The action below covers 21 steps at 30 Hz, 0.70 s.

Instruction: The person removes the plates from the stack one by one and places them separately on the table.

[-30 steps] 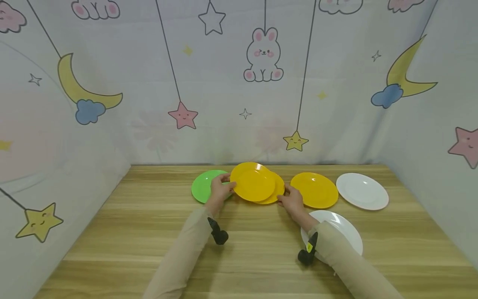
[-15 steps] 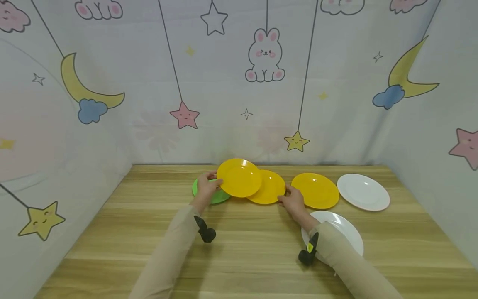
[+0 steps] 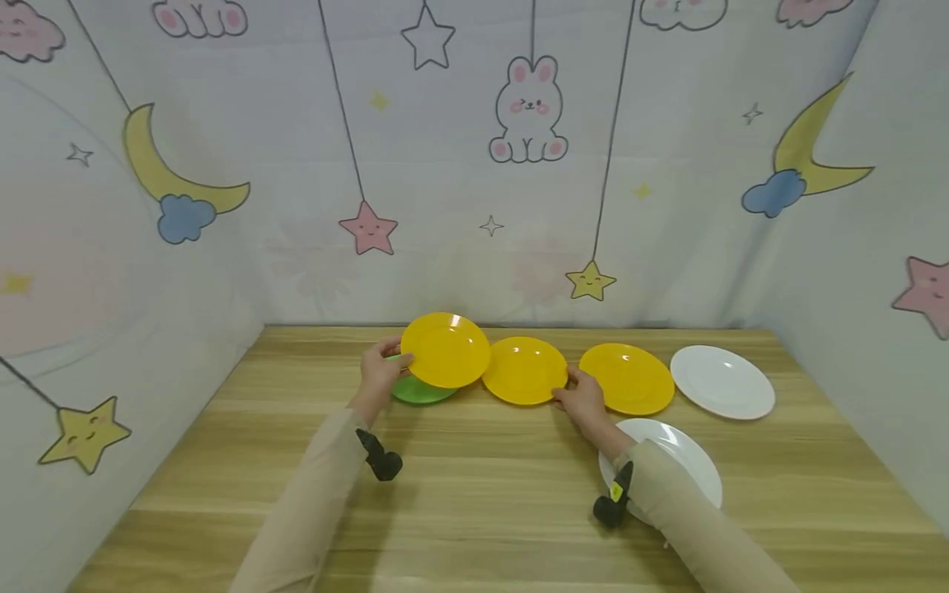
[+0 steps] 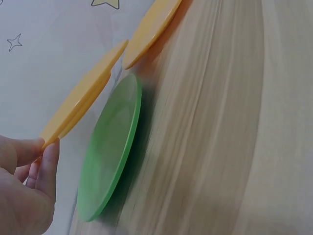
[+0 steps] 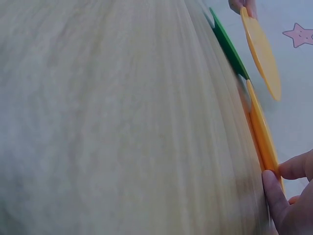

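My left hand (image 3: 381,375) pinches the left rim of a yellow plate (image 3: 445,350), which hangs in the air above a green plate (image 3: 424,392). In the left wrist view, a gap separates the raised yellow plate (image 4: 83,98) from the green plate (image 4: 111,152) on the table. A second yellow plate (image 3: 524,371) lies on the table just right of the green one. Its right rim is between the thumb and fingers of my right hand (image 3: 582,399); the right wrist view shows that pinch on the plate's edge (image 5: 263,137).
Farther right lie another yellow plate (image 3: 626,379) and a white plate (image 3: 722,381). A nearer white plate (image 3: 670,461) is partly covered by my right forearm. The wooden table (image 3: 474,511) ends at a patterned cloth backdrop (image 3: 445,280) behind and on both sides.
My left hand has carried its yellow plate leftwards, off the second yellow plate and over the green one. The right hand stays at the second plate's rim.
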Each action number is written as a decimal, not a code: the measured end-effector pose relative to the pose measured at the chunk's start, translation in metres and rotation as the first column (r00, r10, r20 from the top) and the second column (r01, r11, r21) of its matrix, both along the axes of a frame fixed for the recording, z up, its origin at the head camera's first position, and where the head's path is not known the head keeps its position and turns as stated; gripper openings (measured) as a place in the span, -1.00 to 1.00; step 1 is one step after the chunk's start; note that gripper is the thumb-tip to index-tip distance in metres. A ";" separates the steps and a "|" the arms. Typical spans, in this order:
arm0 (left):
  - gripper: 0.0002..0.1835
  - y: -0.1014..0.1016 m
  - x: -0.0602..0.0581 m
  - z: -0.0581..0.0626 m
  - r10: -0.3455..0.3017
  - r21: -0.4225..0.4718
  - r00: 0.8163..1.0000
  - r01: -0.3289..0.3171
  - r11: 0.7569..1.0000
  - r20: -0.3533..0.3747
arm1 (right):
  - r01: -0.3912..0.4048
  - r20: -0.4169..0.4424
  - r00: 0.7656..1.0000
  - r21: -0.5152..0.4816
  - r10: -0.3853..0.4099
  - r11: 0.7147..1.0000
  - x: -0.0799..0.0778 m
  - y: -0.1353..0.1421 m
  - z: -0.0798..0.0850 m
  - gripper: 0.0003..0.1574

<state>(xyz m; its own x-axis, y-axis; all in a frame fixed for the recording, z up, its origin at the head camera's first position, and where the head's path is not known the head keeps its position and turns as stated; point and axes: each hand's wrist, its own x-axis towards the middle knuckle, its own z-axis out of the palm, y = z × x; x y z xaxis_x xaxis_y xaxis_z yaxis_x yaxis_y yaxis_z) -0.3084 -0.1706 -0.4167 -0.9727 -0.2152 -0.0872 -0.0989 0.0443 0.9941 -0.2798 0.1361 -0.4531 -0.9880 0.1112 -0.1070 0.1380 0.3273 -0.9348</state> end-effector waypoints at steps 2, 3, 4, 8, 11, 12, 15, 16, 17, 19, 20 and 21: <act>-0.54 -0.005 0.002 0.001 0.011 0.016 1.000 -0.011 1.000 0.018 | -0.005 -0.002 1.000 0.004 0.005 1.000 0.000 0.001 -0.001 -0.30; -0.54 -0.008 0.002 0.001 0.014 0.021 1.000 -0.015 1.000 0.027 | -0.005 -0.001 1.000 0.006 0.005 1.000 0.000 0.001 -0.001 -0.30; -0.53 -0.011 0.003 0.001 0.022 0.025 0.999 -0.023 0.999 0.031 | -0.007 -0.001 1.000 0.007 0.007 1.000 0.000 0.001 -0.001 -0.30; -0.51 -0.023 0.006 0.002 0.047 0.023 0.998 -0.048 0.999 0.033 | -0.011 0.001 1.000 0.016 0.011 1.000 0.001 0.001 -0.001 -0.30; -0.50 -0.034 0.008 0.002 0.062 0.010 0.998 -0.063 0.998 0.030 | -0.014 0.005 1.000 0.020 0.014 1.000 0.002 0.000 0.000 -0.29; -0.50 -0.037 0.008 0.003 0.068 0.006 0.997 -0.068 0.998 0.028 | -0.016 0.007 1.000 0.018 0.016 1.000 0.002 0.000 0.000 -0.29; -0.50 -0.046 0.010 0.004 0.084 0.004 0.996 -0.084 0.996 0.033 | -0.019 0.012 1.000 0.015 0.019 1.000 0.002 0.000 0.002 -0.28; -0.50 -0.049 0.010 0.005 0.089 0.008 0.996 -0.089 0.996 0.032 | -0.018 0.014 1.000 0.014 0.018 1.000 0.002 0.001 0.002 -0.28; -0.49 -0.051 0.011 0.006 0.092 0.010 0.995 -0.092 0.996 0.031 | -0.017 0.017 1.000 0.013 0.017 1.000 0.002 0.000 0.003 -0.28; -0.49 -0.056 0.013 0.008 0.100 0.022 0.994 -0.101 0.995 0.034 | -0.014 0.020 1.000 0.014 0.014 1.000 0.002 0.000 0.004 -0.28; -0.49 -0.058 0.015 0.009 0.104 0.030 0.994 -0.105 0.994 0.034 | -0.014 0.021 1.000 0.013 0.013 1.000 0.002 0.000 0.004 -0.28; -0.48 -0.060 0.016 0.010 0.108 0.031 0.994 -0.109 0.994 0.036 | -0.016 0.021 1.000 0.016 0.016 1.000 0.002 0.000 0.004 -0.28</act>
<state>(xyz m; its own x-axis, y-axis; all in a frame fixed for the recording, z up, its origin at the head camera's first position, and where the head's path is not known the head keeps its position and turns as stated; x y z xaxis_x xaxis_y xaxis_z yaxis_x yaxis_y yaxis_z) -0.2926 -0.2306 -0.4071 -0.9401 -0.3156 -0.1285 -0.1349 -0.0015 0.9909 -0.2779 0.1364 -0.4487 -0.9872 0.0973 -0.1261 0.1522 0.3443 -0.9264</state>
